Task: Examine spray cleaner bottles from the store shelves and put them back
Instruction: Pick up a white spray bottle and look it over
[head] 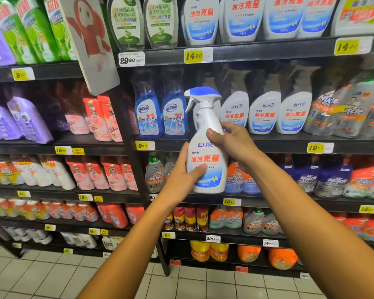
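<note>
**Examining one bottle, with the return to the shelf not yet done**

Holding a white plastic spray cleaner bottle with a blue and white trigger head (207,145) in front of the store shelves, the person is in the middle of the examination step. The bottle is upright, its label with red characters facing the camera, and it is off the shelf, in the air at the centre of the view.

The left hand (185,171) grips the lower body of the bottle from the 9 o'clock side, the thumb lying across the label. The right hand (231,141) grips the shoulder of the bottle from the 3 o'clock side, fingers curled behind it and thumb on the front.

At 1 o'clock from the held bottle, a row of similar white spray bottles (266,113) stands on the dark metal shelf (268,145). Just behind the trigger head there seems to be a free place in that row, so I judge this is where the bottle belongs.

What is left, in my judgement: to finish reading the label, to put this bottle back in the row, and perhaps to look at other bottles.
</note>
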`<state>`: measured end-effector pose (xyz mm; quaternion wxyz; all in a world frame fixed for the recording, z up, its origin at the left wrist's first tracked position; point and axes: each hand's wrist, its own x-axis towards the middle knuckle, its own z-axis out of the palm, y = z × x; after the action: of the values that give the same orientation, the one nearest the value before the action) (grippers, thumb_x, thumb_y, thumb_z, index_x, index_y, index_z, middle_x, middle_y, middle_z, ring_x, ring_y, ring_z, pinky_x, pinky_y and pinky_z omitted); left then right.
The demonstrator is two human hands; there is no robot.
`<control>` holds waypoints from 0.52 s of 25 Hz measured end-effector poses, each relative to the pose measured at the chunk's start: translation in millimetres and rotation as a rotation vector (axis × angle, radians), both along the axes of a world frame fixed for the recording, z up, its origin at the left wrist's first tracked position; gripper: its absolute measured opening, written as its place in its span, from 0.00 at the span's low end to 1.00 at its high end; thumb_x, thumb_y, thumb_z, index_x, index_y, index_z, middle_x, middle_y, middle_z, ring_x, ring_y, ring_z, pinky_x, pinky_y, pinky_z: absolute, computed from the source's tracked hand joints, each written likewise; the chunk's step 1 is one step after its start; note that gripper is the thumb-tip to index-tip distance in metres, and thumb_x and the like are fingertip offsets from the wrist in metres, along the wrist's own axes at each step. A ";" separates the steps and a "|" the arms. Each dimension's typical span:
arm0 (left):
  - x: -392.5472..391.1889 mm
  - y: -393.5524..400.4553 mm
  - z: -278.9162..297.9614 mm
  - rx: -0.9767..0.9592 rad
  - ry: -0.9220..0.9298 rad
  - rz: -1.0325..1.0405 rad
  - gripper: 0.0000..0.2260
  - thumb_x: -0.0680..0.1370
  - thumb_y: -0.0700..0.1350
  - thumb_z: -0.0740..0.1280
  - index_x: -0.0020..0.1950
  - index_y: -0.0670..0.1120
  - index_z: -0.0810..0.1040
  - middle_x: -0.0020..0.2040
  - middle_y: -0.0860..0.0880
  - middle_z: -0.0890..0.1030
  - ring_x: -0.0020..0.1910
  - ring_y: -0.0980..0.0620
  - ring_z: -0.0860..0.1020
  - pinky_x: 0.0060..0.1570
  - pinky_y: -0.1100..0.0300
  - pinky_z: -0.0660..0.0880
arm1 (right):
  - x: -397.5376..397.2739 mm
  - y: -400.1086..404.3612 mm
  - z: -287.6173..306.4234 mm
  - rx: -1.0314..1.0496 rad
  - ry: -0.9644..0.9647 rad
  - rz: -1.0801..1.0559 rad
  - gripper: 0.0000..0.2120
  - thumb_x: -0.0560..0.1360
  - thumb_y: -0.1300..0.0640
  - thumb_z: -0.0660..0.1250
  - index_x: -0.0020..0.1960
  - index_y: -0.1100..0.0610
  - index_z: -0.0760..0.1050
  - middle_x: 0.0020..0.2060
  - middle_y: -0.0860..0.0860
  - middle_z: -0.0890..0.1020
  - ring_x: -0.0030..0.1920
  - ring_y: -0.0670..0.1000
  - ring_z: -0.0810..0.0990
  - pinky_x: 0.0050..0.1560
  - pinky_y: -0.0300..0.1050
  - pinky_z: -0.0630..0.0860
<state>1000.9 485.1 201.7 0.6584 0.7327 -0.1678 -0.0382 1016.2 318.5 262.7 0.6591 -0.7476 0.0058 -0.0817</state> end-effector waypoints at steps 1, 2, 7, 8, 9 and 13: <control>-3.1 -7.5 -4.7 0.021 -0.029 0.006 0.34 0.76 0.46 0.72 0.76 0.53 0.58 0.65 0.48 0.77 0.61 0.49 0.78 0.53 0.59 0.79 | -0.1 3.6 0.1 -0.029 -0.032 -0.035 0.11 0.75 0.54 0.73 0.56 0.56 0.79 0.49 0.56 0.86 0.43 0.54 0.87 0.45 0.51 0.84; -5.5 -14.8 -8.1 0.051 -0.038 0.014 0.42 0.71 0.51 0.75 0.78 0.52 0.53 0.68 0.47 0.74 0.65 0.48 0.76 0.60 0.55 0.77 | -0.8 7.2 0.0 -0.059 -0.064 -0.065 0.12 0.74 0.53 0.74 0.54 0.56 0.80 0.47 0.55 0.86 0.43 0.55 0.87 0.47 0.55 0.84; -1.0 -12.0 -16.3 -0.112 0.054 -0.077 0.46 0.61 0.52 0.77 0.75 0.56 0.58 0.64 0.51 0.77 0.62 0.49 0.77 0.57 0.54 0.78 | -5.7 3.1 3.7 -0.139 -0.147 0.020 0.10 0.77 0.46 0.69 0.48 0.51 0.84 0.42 0.48 0.87 0.44 0.48 0.85 0.43 0.48 0.83; -0.2 -6.8 -17.1 -0.204 0.104 -0.160 0.42 0.62 0.48 0.76 0.74 0.57 0.62 0.62 0.50 0.78 0.60 0.50 0.78 0.54 0.56 0.78 | -6.5 -0.8 5.4 -0.135 -0.159 0.046 0.11 0.79 0.46 0.67 0.47 0.50 0.84 0.42 0.47 0.86 0.43 0.46 0.85 0.42 0.45 0.83; 0.4 -2.1 -18.1 -0.280 0.148 -0.242 0.41 0.63 0.45 0.76 0.74 0.56 0.63 0.61 0.49 0.78 0.59 0.50 0.79 0.54 0.56 0.78 | -5.3 -4.1 5.9 -0.129 -0.175 0.065 0.11 0.80 0.46 0.65 0.47 0.50 0.83 0.44 0.48 0.86 0.45 0.46 0.85 0.44 0.45 0.83; -0.3 -4.5 -19.5 -0.342 0.210 -0.448 0.45 0.64 0.43 0.78 0.77 0.51 0.60 0.59 0.49 0.80 0.56 0.50 0.79 0.55 0.55 0.77 | 1.0 6.5 6.8 0.045 -0.081 0.199 0.21 0.80 0.38 0.59 0.58 0.52 0.79 0.50 0.52 0.86 0.54 0.54 0.84 0.57 0.49 0.81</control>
<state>1000.5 480.6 182.2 0.7612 0.5481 -0.2602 -0.2293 1017.2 325.1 269.5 0.6801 -0.7257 -0.0936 -0.0458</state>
